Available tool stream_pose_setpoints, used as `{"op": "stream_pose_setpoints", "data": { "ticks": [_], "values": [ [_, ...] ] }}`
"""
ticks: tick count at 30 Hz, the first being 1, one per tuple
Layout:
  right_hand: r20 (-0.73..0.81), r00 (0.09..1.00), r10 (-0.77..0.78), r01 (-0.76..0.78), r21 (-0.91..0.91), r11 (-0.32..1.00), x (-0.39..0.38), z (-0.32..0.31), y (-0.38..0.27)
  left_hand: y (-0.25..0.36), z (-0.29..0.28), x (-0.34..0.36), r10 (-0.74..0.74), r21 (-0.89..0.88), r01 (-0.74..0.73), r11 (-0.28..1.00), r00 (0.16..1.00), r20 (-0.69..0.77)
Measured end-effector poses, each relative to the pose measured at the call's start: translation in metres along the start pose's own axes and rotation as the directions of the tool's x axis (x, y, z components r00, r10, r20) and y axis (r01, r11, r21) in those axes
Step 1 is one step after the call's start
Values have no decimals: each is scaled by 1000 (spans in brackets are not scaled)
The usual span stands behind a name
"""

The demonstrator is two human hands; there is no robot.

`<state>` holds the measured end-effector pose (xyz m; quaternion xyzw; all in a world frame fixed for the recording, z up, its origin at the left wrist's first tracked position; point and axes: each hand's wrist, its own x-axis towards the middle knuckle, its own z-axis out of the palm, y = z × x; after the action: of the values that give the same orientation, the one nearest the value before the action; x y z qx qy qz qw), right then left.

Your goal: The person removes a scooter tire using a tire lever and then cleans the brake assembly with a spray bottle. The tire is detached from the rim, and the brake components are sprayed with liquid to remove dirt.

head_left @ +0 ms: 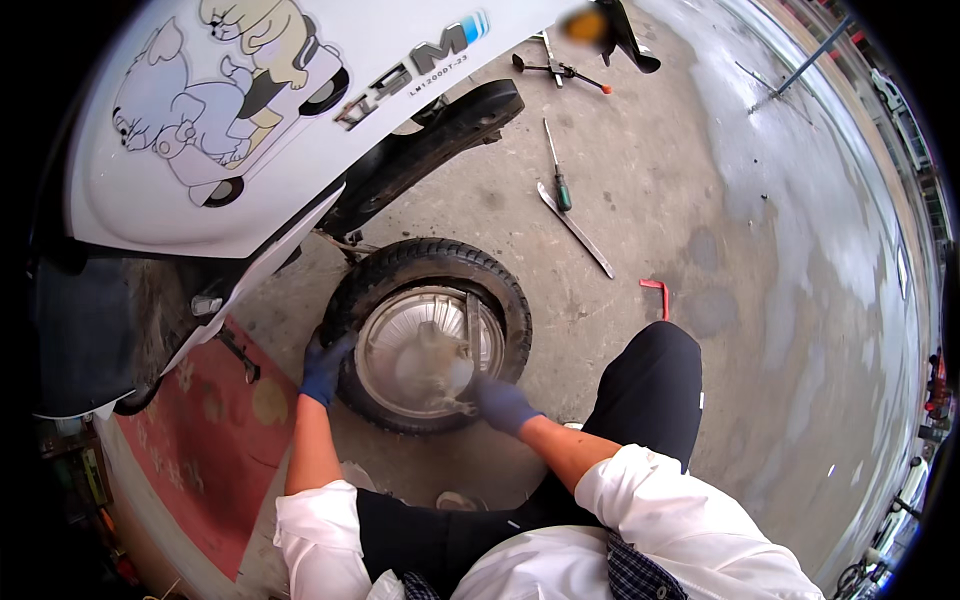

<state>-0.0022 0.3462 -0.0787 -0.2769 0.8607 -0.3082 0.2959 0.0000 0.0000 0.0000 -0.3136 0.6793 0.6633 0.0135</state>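
Observation:
A scooter wheel lies on the floor before me, with a black tire (430, 262) around a silver metal hub (400, 345). My left hand (325, 368), in a blue glove, grips the tire's left side; its thumb shows over the sidewall and the other fingers are partly hidden. At the lower right of the rim is my right hand (505, 404), also gloved in blue. Motion smears its fingers, so whether they hold anything is unclear. A flat metal bar (473, 320) stands across the rim's right part, just above that hand. The hub's centre is blurred.
A white scooter body (300, 190) with a cartoon decal looms at upper left. Beyond the wheel lie a green-handled screwdriver (563, 190), a flat metal lever (575, 232), a red L-shaped tool (660, 288) and a cross-shaped tool (560, 70). A red mat (215, 440) lies left.

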Motion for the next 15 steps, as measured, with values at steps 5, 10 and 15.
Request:
{"op": "stream_pose_setpoints", "data": {
  "ticks": [5,10,15],
  "values": [
    [-62,997,43,-46,-45,998,0,-47,-40,-81,-39,-32,-279,-303,220,927,946,-165],
    [-210,978,-7,-18,-116,993,46,-109,-10,-128,45,-96,-375,-790,353,501,912,170],
    [-74,993,-95,98,37,995,79,-157,-59,-157,22,-124,-546,-735,359,576,837,-19]
  ]
}}
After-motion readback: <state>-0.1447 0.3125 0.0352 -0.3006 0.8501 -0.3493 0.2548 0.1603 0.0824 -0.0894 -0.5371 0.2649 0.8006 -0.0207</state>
